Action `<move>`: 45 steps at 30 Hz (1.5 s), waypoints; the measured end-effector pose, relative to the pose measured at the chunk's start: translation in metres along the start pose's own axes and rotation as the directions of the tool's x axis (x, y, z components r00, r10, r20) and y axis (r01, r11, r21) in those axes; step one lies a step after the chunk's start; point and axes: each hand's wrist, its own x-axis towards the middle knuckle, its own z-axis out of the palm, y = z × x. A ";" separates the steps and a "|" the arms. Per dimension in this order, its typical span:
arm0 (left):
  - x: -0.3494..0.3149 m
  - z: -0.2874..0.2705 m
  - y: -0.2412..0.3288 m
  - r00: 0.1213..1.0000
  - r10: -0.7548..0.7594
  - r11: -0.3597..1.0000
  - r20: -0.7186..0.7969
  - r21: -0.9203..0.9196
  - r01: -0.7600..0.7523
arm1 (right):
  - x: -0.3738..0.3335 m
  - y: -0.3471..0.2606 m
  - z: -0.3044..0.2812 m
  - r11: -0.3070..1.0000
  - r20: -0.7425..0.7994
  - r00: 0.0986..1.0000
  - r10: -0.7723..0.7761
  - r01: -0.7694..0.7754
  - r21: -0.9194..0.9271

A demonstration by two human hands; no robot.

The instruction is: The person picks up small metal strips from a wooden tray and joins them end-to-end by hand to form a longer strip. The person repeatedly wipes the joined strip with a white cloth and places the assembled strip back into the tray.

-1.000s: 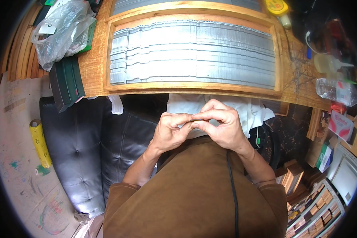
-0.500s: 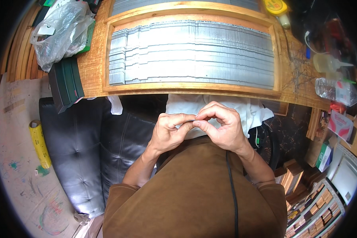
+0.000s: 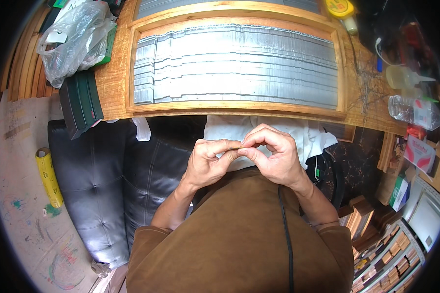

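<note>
In front of my chest, both hands meet fingertip to fingertip. My left hand [image 3: 211, 158] is closed in a pinch, thumb against index finger. My right hand [image 3: 274, 152] pinches from the other side, its thumb and fingertips touching those of the left. Between them shows the thin edge of a small flat piece [image 3: 238, 148], mostly covered by the fingers; its kind cannot be made out. Beyond the hands, a wooden-framed tray [image 3: 239, 106] on the table holds tight rows of thin silvery metal pieces [image 3: 205, 66].
A white cloth [image 3: 220, 128] lies under the table edge behind my hands. A black padded sofa [image 3: 95, 190] is at the left, near a yellow roll [image 3: 49, 178]. A clear plastic bag [image 3: 78, 44], a yellow tape measure [image 3: 339, 8] and a plastic bottle [image 3: 415, 111] are on the table.
Both hands stay in almost the same place and pinch. The visible edge of the small piece looks yellowish now, where it looked dark before.
</note>
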 end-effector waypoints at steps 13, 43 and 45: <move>-0.002 0.000 0.000 1.000 0.003 0.999 -0.019 -0.032 -0.004 | 0.000 -0.005 0.000 0.990 0.026 0.997 -0.075 0.077 -0.115; -0.003 0.005 0.000 0.988 -0.087 0.970 -0.131 -0.236 0.054 | 0.021 -0.098 -0.120 0.983 -0.282 0.958 -0.052 -0.002 -0.186; 0.001 0.007 0.000 0.989 -0.095 0.966 -0.113 -0.251 0.064 | 0.035 -0.116 -0.177 0.897 -0.474 0.879 -0.047 -0.171 -0.407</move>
